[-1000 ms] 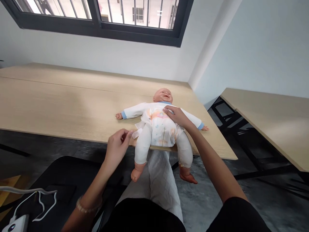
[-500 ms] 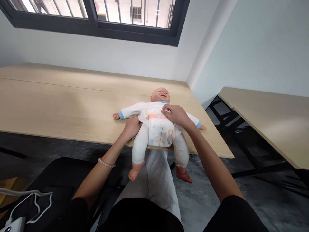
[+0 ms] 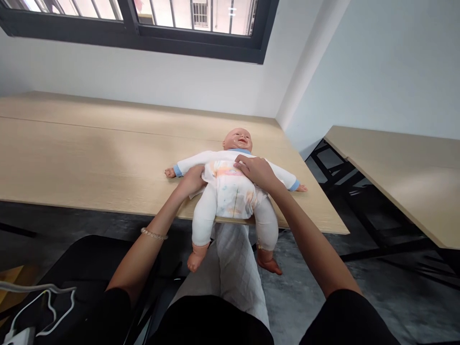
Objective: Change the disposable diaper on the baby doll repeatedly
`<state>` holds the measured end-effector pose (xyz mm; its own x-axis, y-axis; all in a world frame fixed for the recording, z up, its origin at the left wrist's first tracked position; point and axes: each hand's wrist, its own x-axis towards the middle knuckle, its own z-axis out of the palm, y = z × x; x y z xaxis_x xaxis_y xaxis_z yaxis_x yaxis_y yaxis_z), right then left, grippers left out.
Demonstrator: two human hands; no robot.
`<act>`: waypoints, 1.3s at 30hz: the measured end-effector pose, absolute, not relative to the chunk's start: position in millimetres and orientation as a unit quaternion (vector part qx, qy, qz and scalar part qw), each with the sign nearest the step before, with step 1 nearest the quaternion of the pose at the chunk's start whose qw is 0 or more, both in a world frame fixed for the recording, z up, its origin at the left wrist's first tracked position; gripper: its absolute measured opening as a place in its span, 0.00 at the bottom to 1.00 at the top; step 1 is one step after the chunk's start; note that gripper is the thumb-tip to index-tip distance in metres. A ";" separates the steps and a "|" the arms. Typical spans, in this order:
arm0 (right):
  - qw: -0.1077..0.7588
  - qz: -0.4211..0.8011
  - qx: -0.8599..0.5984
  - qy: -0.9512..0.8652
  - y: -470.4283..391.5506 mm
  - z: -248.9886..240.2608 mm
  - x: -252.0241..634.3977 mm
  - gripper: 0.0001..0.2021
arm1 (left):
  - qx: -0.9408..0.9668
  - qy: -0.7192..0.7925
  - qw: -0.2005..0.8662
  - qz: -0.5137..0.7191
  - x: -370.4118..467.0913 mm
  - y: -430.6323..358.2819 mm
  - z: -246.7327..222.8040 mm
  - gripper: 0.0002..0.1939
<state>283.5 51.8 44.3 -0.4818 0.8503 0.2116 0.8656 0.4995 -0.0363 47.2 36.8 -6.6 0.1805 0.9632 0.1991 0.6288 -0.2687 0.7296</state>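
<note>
A baby doll (image 3: 203,218) lies face up at the table's front edge, its legs hanging over the side and its arms spread. It wears a white top with blue cuffs. Around its hips is a white diaper (image 3: 233,196) with orange and pink print. My left hand (image 3: 194,180) is closed at the diaper's left side, its fingertips hidden behind the diaper's edge. On the diaper's upper front rests my right hand (image 3: 256,171), fingers bent and pressed together at the waistband.
The doll lies on a long light wooden table (image 3: 89,158) against the wall below a window. A second table (image 3: 395,167) stands at the right. A black chair (image 3: 89,258) and white cables (image 3: 53,290) are at the lower left.
My left hand has moved a little up and left along the diaper's side. My right hand has shifted slightly left. The doll's legs sit slightly further left in view.
</note>
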 end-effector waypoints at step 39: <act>0.379 0.051 -0.730 -0.567 -17.1 -45.1 382.6 0.24 | 0.941 0.322 0.063 0.077 142.5 18.3 40.8 0.24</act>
<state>382.6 -17.1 -45.1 0.3518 0.8659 0.3555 0.7887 -0.0697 -0.6108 142.5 18.3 40.8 0.7802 0.6169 0.1040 0.5974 -0.7840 0.1689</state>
